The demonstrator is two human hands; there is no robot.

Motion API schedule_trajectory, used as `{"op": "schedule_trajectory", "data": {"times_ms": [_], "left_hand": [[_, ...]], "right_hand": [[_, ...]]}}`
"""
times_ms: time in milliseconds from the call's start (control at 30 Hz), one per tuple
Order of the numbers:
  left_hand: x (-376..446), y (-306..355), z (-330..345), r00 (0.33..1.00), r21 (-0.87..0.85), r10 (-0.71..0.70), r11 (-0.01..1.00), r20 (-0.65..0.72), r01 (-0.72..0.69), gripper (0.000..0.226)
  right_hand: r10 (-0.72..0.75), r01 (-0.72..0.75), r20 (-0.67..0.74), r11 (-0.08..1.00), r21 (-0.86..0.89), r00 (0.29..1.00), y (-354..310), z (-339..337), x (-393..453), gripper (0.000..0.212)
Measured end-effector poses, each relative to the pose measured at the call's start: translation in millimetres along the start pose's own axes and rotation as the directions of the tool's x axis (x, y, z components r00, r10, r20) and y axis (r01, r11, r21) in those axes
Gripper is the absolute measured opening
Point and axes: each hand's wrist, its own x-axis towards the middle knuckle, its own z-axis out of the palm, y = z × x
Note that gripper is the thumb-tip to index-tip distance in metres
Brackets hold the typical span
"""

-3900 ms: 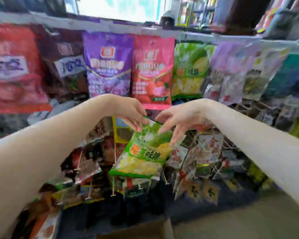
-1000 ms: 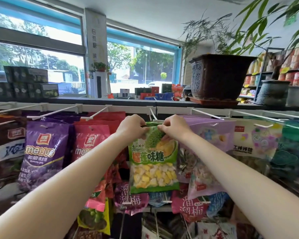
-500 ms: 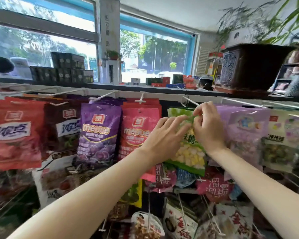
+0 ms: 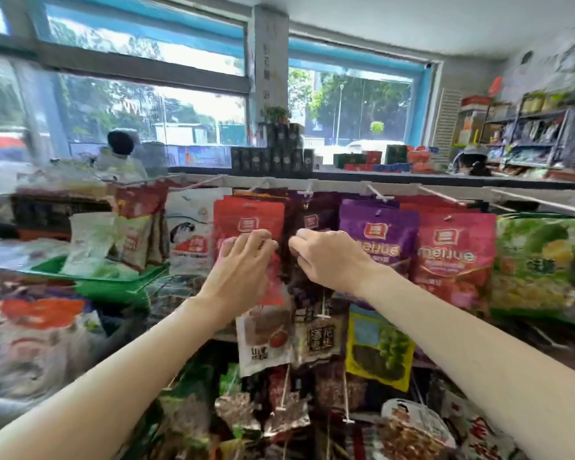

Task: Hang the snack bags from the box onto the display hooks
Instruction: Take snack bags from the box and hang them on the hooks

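I see the green snack bag (image 4: 541, 260) hanging at the far right of the top hook rail (image 4: 346, 186), so this hanging looks done. My left hand (image 4: 243, 263) and right hand (image 4: 326, 257), fingers loose and holding nothing, hover below the rail's middle. Next I judge they must fetch another bag from the box, which is out of view.

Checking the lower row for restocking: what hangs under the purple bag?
Under the purple bag hangs a yellow bag showing green grapes. Its top edge and hook are hidden behind the purple bag's bottom.
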Motion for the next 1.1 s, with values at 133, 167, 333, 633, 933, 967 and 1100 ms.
{"op": "schedule_trajectory", "data": {"times_ms": [133,167,333,633,933,967,1100], "left_hand": [[-24,-58,5,0.994,0.013,-0.109,0.994,0.017,0.109,0.054],[-28,-70,8,0.995,0.028,-0.1,0.995,0.017,0.1,0.049],[-26,-120,21,0.995,0.02,-0.095,0.995,0.034,0.095,0.046],[35,-208,44,0.863,-0.45,-0.502,0.758,0.059,0.472,0.049],[80,-247,64,0.919,-0.42,-0.321,0.819,0.231,0.391,0.035],[83,-250,64,0.925,-0.426,-0.306,0.823,0.226,0.377,0.03],[95,-262,61,0.943,-0.443,-0.194,0.844,0.272,0.301,0.022]], "right_hand": [[0.056,-0.054,-0.013,0.992,0.116,0.998,-26,10,45,0.024],[0.052,-0.048,-0.021,0.987,0.155,0.998,-29,15,53,0.025],[0.011,0.0,-0.046,0.972,0.235,0.999,-31,39,98,0.027],[0.18,-0.237,0.155,0.723,0.649,0.971,-45,73,213,0.049],[0.329,-0.494,0.379,0.696,0.521,0.865,-45,96,275,0.03],[0.337,-0.499,0.377,0.685,0.531,0.863,-45,95,275,0.032],[0.358,-0.558,0.435,0.632,0.538,0.826,-50,92,277,0.033]]}}
